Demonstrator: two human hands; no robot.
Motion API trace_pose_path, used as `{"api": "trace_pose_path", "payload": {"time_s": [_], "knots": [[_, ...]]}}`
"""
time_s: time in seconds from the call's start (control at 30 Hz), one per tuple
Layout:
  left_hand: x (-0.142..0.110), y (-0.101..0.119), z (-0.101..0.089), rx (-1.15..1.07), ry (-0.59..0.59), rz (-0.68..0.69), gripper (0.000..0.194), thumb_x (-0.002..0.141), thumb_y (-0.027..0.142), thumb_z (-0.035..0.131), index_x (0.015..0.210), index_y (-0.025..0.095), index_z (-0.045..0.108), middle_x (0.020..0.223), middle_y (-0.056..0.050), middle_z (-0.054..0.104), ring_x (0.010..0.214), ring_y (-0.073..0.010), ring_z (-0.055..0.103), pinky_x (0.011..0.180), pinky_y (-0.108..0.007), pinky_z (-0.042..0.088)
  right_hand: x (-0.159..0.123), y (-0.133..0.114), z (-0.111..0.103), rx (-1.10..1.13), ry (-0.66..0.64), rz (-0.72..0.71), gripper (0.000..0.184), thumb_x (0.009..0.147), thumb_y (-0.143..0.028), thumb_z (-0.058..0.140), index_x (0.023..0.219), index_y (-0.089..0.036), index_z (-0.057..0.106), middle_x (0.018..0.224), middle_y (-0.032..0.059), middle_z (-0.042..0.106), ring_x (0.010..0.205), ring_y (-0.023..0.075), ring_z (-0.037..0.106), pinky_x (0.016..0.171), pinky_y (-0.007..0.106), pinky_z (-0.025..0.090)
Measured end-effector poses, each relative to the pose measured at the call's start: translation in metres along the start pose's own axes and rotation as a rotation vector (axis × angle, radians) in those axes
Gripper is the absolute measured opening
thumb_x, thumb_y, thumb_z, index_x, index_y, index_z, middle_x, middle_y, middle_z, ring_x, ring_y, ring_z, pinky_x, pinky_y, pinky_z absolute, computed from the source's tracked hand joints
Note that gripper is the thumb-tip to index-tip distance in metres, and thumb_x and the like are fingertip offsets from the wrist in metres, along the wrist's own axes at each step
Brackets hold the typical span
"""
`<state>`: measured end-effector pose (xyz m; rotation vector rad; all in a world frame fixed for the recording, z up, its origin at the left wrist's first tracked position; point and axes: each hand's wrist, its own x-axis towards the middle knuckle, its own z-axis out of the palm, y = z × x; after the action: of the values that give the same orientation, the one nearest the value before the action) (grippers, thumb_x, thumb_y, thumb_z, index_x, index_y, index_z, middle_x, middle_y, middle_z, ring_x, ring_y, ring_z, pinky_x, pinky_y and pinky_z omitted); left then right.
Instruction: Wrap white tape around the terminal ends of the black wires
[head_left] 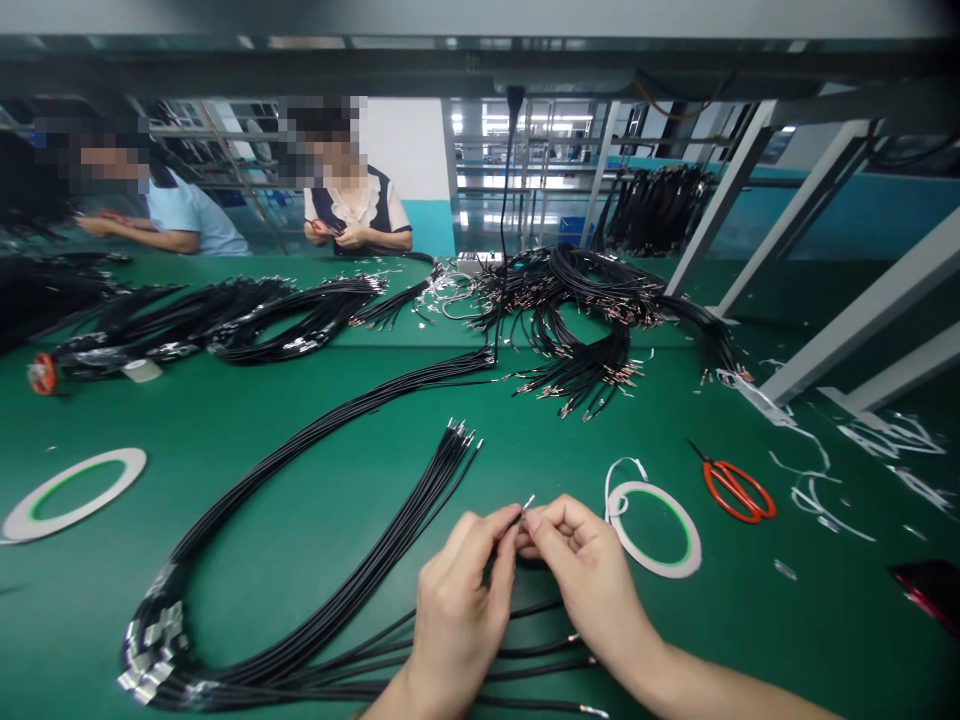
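Observation:
Between my two hands, near the front middle of the green table (315,520), is the end of a thin black cable with a silvery tip (529,502). My left hand (465,575) pinches the cable just below that tip. Thumb and fingers of my right hand (574,555) are closed at the tip from the other side; what they hold there is too small to make out. Several more black cables (375,665) run beneath my hands. They belong to a looped cable bundle (330,600) with silvery tags (154,650) at its lower left bend.
White tape rolls (75,495) lie at left and right (694,545). Orange-handled scissors (739,490) rest farther right, near white strips (832,500). Coiled cable bundles (577,310) cover the back. Metal posts (862,300) rise at right. Two people work across the table.

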<state>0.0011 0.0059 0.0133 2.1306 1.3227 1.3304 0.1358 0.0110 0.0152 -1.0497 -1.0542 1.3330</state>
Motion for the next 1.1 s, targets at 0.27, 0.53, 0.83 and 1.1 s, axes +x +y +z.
{"api": "trace_pose_path", "payload": {"time_s": [0.27,0.53,0.83,1.1], "knots": [[-0.002,-0.002,0.000,0.015,-0.024,0.034,0.031,0.087,0.007,0.052,0.114,0.019,0.061,0.082,-0.005,0.063,0.072,-0.0136,0.062,0.066,-0.023,0.052,0.001,-0.002,0.001,-0.012,0.005,-0.002,0.021,0.086,-0.034,0.061,0.074,-0.016,0.060,0.073,0.0034,0.068,0.069,0.0173,0.065,0.073,0.033,0.053],[0.001,0.001,0.001,-0.157,-0.054,-0.212,0.023,0.089,0.017,0.051,0.108,0.021,0.064,0.084,-0.005,0.062,0.075,-0.0154,0.062,0.067,-0.026,0.053,0.002,-0.004,0.001,-0.053,-0.009,-0.014,0.023,0.085,-0.036,0.061,0.073,-0.017,0.059,0.070,0.0036,0.068,0.068,0.0178,0.066,0.068,0.030,0.052],[0.013,0.002,0.004,-0.599,-0.029,-0.680,0.027,0.076,0.037,0.066,0.090,0.014,0.070,0.078,-0.002,0.057,0.056,-0.0103,0.056,0.051,-0.022,0.050,0.003,0.000,0.003,-0.119,-0.041,-0.060,0.021,0.088,-0.035,0.056,0.077,-0.017,0.059,0.069,0.0014,0.066,0.065,0.0167,0.065,0.064,0.027,0.051],[0.020,0.006,-0.002,-0.636,-0.041,-0.853,0.032,0.072,0.043,0.069,0.075,0.012,0.067,0.052,0.004,0.052,0.043,-0.0050,0.037,0.042,-0.016,0.028,-0.001,0.003,0.002,-0.326,-0.043,-0.156,0.023,0.090,-0.032,0.054,0.075,-0.016,0.063,0.067,0.0011,0.064,0.064,0.0160,0.061,0.062,0.026,0.047]]}}
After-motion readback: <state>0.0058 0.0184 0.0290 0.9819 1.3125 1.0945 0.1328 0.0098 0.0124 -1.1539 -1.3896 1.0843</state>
